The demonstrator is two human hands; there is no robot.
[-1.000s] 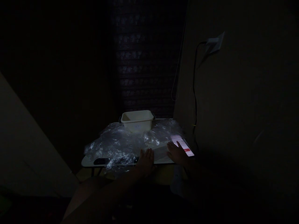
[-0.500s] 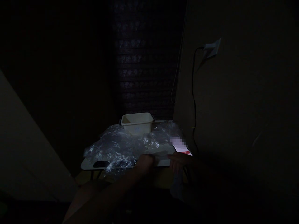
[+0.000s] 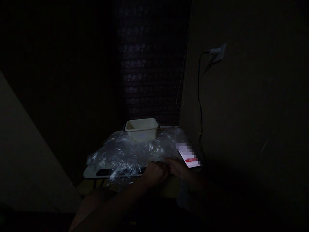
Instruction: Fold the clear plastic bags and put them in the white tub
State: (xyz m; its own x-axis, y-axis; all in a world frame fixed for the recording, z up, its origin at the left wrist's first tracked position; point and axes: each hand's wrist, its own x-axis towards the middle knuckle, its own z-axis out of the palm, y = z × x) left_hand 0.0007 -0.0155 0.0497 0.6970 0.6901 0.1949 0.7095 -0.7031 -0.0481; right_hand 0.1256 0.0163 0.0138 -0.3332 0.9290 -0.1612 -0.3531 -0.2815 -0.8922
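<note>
Both hands meet over the front edge of a small white folding table, in dim light. My left hand is closed in a fist; what it grips is hidden. My right hand is pressed against its right side, fingers closed. Below the right hand hangs a pale, translucent piece of plastic, which seems to come from its grip. Crumpled clear plastic bags cover much of the tabletop just beyond the hands. To the right of my right hand lies a phone with its screen lit.
A cream plastic tub with dark side handles stands at the table's back. Behind it hangs a dark patterned blind. On the right wall, a black cable runs down from a socket. A bare knee shows below.
My hands have come together: the right has moved left against the left fist. The sheet of plastic seen between them earlier is now out of sight. More of the phone shows.
</note>
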